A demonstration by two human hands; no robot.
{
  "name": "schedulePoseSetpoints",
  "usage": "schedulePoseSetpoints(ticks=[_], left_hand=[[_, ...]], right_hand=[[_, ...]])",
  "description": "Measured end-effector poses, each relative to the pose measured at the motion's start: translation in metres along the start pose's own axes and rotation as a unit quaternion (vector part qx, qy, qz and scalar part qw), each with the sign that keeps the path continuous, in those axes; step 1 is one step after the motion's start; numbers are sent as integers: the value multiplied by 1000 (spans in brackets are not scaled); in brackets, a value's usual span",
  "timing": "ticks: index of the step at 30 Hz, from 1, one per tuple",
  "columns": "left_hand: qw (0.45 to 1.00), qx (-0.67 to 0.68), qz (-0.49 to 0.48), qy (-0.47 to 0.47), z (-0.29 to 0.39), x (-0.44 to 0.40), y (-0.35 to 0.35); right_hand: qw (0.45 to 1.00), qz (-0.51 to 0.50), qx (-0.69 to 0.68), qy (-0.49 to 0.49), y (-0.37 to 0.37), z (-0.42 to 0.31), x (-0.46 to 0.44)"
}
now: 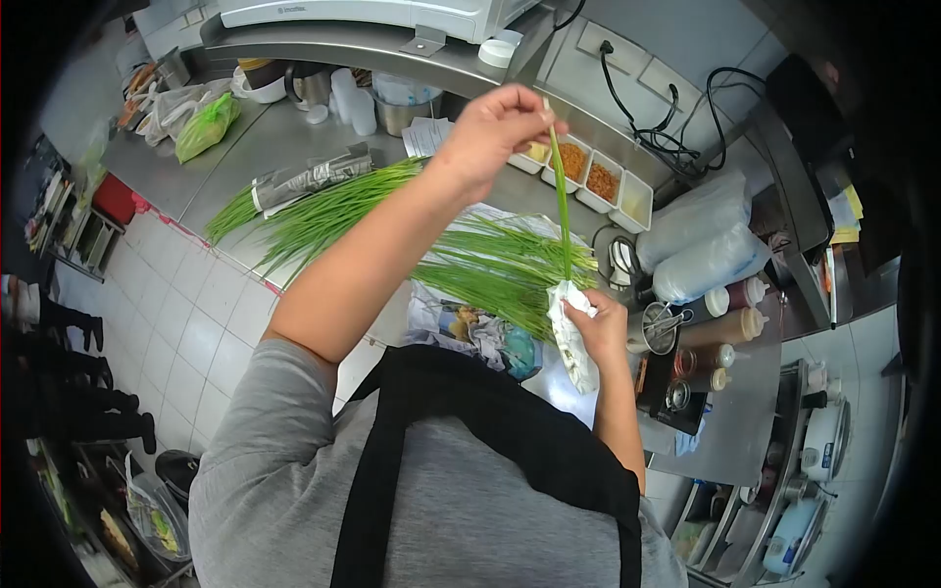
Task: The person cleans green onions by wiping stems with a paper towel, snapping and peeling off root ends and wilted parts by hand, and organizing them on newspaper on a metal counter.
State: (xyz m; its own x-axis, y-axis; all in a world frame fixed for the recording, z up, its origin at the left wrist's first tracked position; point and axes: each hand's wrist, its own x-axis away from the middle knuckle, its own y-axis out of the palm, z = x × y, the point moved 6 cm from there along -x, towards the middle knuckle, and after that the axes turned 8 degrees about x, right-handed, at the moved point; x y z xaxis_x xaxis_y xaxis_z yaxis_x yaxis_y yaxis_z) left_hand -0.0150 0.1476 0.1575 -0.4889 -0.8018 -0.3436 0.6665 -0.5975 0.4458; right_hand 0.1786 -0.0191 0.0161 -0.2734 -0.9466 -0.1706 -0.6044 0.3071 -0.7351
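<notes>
My left hand (pixel 500 132) is raised over the counter, its fingertips pinching the upper end of a long green onion stalk (pixel 562 196). The stalk hangs almost straight down to my right hand (pixel 603 328). That hand is closed on a crumpled white paper towel (pixel 570 343), which wraps around the lower part of the stalk. Beneath my left forearm, a large loose pile of green onions (pixel 490 269) spreads across the counter. Farther left lies another bunch (pixel 323 211), next to a newspaper-wrapped roll (pixel 314 179).
White tubs of chopped food (pixel 600 181) line the back wall. Clear plastic bags (pixel 711 245), sauce bottles (pixel 725 328) and a metal container with a whisk (pixel 655 328) stand on the right. Crumpled newspaper (pixel 470 333) lies near my apron. A green bag (pixel 208 127) sits far left.
</notes>
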Motion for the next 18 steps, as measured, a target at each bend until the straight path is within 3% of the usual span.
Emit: schedulePoseSetpoints(ticks=[4,6,7,9,10,12,14,15,18], left_hand=[[992,32,-67,101,65,9,15],[975,-97,-61,190,111,18,9],[975,-98,26,196,129,26,15],[966,-154,-81,193,152,34,13],[951,-219,-114,186,157,40,7],[863,-482,-86,120,148,43,-7],[817,-556,-131,81,112,44,-23],[791,-588,-155,62,87,43,-35],[742,-652,-152,34,18,26,-114]], right_hand=[[996,15,86,6,9,22,0],[993,22,119,6,12,30,1],[992,37,116,14,11,36,2],[991,70,110,26,7,47,2],[993,68,76,58,3,47,1],[988,106,-58,92,5,77,1],[944,113,-275,140,11,97,4],[912,108,-349,186,12,103,8],[815,85,-537,200,18,92,20]])
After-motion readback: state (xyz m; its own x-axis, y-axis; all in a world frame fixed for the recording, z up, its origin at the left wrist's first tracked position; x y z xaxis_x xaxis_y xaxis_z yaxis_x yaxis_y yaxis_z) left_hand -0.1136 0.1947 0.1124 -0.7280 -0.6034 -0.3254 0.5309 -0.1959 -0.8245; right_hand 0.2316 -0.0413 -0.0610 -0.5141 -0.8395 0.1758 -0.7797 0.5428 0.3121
